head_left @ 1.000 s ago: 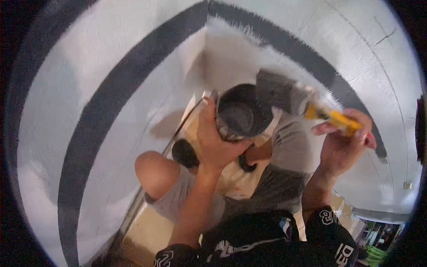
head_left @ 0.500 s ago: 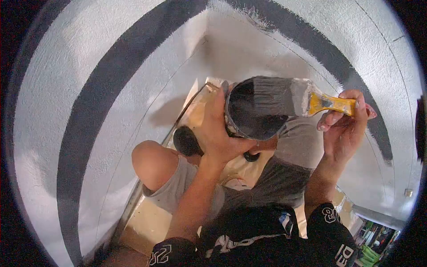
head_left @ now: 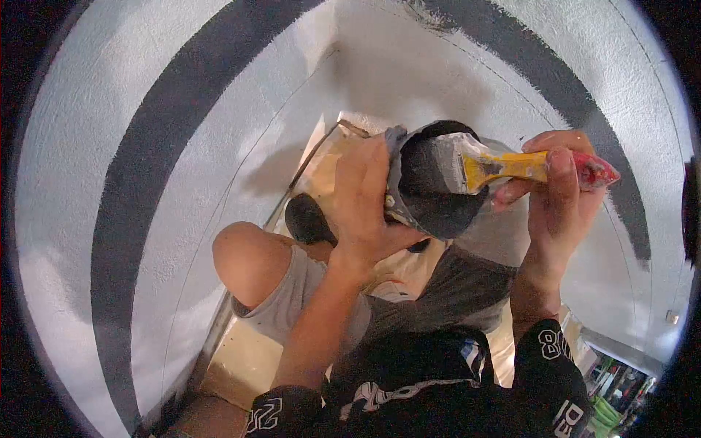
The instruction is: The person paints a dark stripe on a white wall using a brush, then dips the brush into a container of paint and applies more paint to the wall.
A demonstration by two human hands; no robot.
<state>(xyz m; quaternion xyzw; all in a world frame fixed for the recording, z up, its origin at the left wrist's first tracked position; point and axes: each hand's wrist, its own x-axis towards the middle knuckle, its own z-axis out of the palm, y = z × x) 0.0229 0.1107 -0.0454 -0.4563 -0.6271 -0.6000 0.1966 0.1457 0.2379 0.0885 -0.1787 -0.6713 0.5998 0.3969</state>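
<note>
My left hand (head_left: pixel 361 201) is wrapped around a paint container (head_left: pixel 395 191), which is tilted so that its mouth faces me. Dark grey paint (head_left: pixel 447 217) coats the inside. Between the fingers and thumb of my right hand (head_left: pixel 558 204) is a paintbrush (head_left: pixel 511 168) with a yellow handle and a red end. Its paint-smeared bristles reach into the mouth of the container, and their tips blend with the dark paint there.
White textured walls (head_left: pixel 58 219) meet in a corner ahead, with curved dark grey bands (head_left: pixel 117 219) and thin drawn lines on them. My bent knee (head_left: pixel 248 266) is at the left, close to the wall. Tan covering (head_left: pixel 244 365) lies on the floor. Cluttered items (head_left: pixel 610 394) show at the lower right.
My right hand has shifted its grip, so the red handle end shows more. The brush has moved left and deeper into the container, which has turned slightly.
</note>
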